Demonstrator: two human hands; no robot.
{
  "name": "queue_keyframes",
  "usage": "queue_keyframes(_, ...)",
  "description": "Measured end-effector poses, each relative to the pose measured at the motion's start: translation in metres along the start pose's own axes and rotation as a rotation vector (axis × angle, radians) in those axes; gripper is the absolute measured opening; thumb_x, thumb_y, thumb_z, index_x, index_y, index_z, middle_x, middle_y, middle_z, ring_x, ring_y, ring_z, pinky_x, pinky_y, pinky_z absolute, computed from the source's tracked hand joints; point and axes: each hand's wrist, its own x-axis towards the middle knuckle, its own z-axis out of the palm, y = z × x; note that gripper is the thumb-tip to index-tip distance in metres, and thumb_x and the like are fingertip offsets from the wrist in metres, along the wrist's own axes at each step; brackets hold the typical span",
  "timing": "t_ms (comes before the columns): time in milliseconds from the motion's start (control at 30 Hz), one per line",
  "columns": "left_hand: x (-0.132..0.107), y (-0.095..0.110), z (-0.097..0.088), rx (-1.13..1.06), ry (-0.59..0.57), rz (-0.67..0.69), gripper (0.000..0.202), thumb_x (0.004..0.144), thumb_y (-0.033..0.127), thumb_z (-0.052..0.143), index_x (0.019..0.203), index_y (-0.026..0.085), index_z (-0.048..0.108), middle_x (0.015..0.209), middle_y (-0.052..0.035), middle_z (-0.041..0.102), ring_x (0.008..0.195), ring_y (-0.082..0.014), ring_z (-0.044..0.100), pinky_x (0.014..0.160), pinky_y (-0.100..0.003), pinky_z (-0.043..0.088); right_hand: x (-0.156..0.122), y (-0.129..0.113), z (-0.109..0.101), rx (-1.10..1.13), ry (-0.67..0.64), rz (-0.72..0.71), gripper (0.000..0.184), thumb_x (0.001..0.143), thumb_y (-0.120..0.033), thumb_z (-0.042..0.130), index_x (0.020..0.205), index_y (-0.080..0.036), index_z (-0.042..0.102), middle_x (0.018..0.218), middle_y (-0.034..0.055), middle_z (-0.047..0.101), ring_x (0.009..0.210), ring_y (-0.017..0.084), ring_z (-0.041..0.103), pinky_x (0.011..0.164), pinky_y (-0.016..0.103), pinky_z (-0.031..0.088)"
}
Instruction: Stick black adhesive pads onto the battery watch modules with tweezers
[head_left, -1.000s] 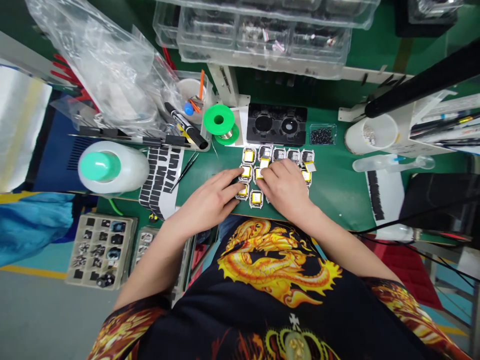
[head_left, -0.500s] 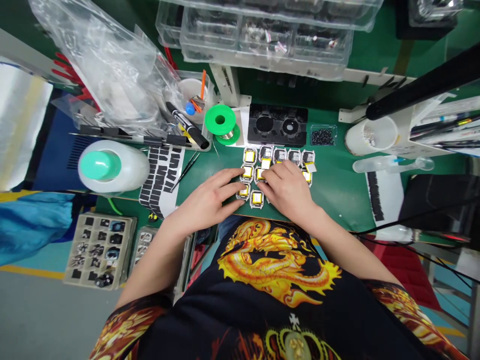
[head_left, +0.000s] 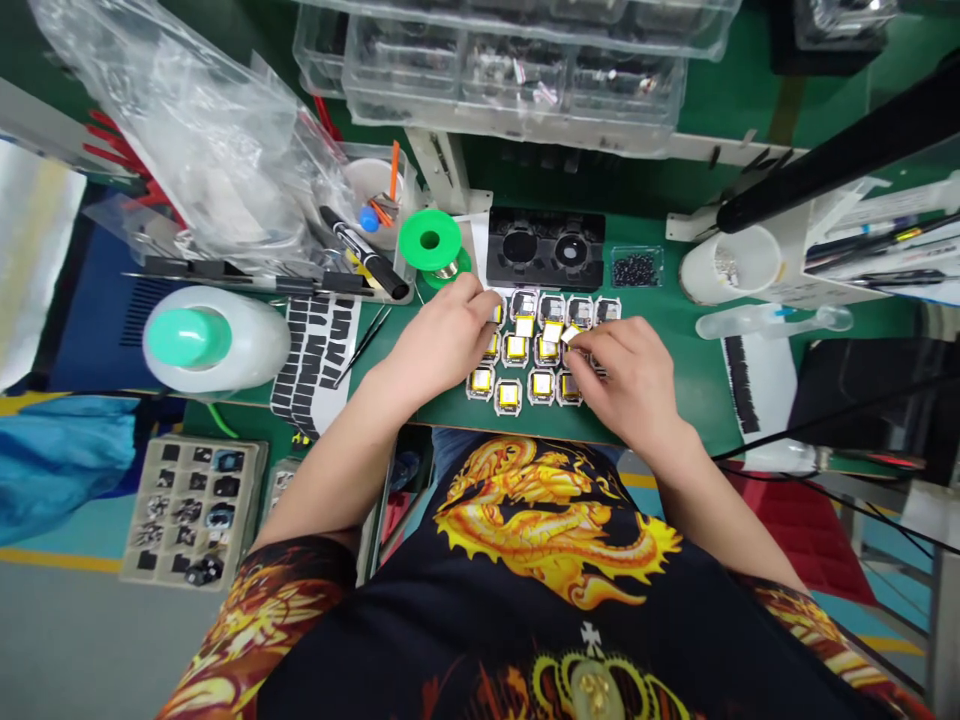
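Several small square device casings, many fitted with yellow-edged battery packs, lie in rows on the green bench; one casing [head_left: 508, 397] sits at the front. My left hand [head_left: 442, 335] is at the left end of the back row. Its fingers are curled and pressed together over a casing, hiding most of it and whatever they grip. On the right, my right hand [head_left: 630, 375] pinches a white battery pack [head_left: 571, 333] with yellow edges between thumb and fingertips, just below a back-row casing [head_left: 580, 308]. Beside it, another battery pack [head_left: 553, 330] hangs below its casing.
Behind the casings are a black fixture plate [head_left: 546, 250], a green solder spool [head_left: 430, 240] and a tray of tiny black parts [head_left: 637, 267]. To the left lie tweezers [head_left: 364, 345], a sticker sheet [head_left: 330, 350] and a white bottle [head_left: 255, 340]. A white cup [head_left: 697, 270] stands right.
My left hand has moved up from the left column to the back row, its fingers drawing together. My right hand has shifted right, uncovering casings, and now pinches a battery pack.
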Motion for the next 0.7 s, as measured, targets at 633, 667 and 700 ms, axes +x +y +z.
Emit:
queue_keyframes(633,0.030,-0.004,-0.019,0.032,-0.206,-0.080,0.014,0.098,0.016,0.064,0.110,0.019,0.068,0.102,-0.0072,0.072,0.086,-0.0231,0.066,0.076,-0.037,0.048,-0.015,0.001,0.006,0.081,-0.043,-0.014,0.020,0.113,-0.028,0.063,0.110,-0.018,0.080,0.101,0.0098,0.080,0.095,0.027,0.069,0.089,0.044,0.057)
queue_keyframes(667,0.030,-0.003,-0.020,0.047,-0.209,-0.078,0.013,0.098,0.016,0.064,0.110,0.019,0.068,0.103,-0.0077,0.072,0.087,-0.0236,0.067,0.077,-0.038,0.048,-0.014,0.001,0.006,0.081,-0.046,-0.014,0.020,0.113,-0.028,0.063,0.110,-0.018,0.080,0.101,0.0097,0.080,0.095,0.027,0.069,0.089,0.044,0.057)
queue_keyframes(700,0.030,-0.001,-0.021,0.062,-0.211,-0.074,0.012,0.099,0.016,0.063,0.110,0.019,0.067,0.105,-0.0083,0.072,0.089,-0.0245,0.068,0.078,-0.038,0.049,-0.014,0.001,0.006,0.081,-0.050,-0.016,0.020,0.113,-0.028,0.063,0.110,-0.017,0.080,0.100,0.0097,0.080,0.095,0.027,0.069,0.089,0.044,0.056)
